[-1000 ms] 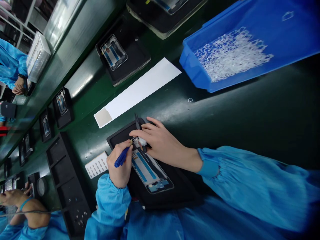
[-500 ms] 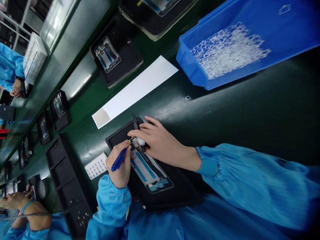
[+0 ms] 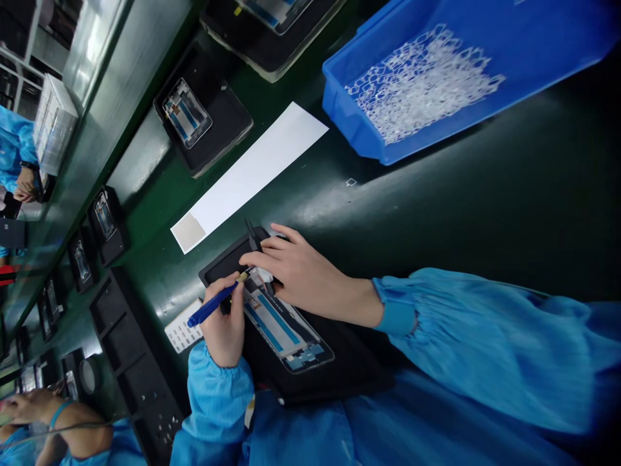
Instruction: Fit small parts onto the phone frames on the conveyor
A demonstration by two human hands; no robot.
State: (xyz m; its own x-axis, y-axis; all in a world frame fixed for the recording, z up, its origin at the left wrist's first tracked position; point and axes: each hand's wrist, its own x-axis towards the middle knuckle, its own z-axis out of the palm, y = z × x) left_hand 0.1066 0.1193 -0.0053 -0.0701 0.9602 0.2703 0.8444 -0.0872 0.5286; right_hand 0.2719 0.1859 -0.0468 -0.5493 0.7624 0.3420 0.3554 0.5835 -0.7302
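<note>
Left hand has tilted the blue pen flatter, it seems

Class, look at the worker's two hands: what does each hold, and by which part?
Left hand pinches the blue pen-like tool near its tip. Right hand grips black tweezers partway along, over the phone frame.

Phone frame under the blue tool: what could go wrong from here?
The blue tool in the left hand has its tip right beside the right hand fingertips; a slip might jab them. The phone frame lies in a black tray that overhangs the table edge; hard pressing might tip it.
</note>
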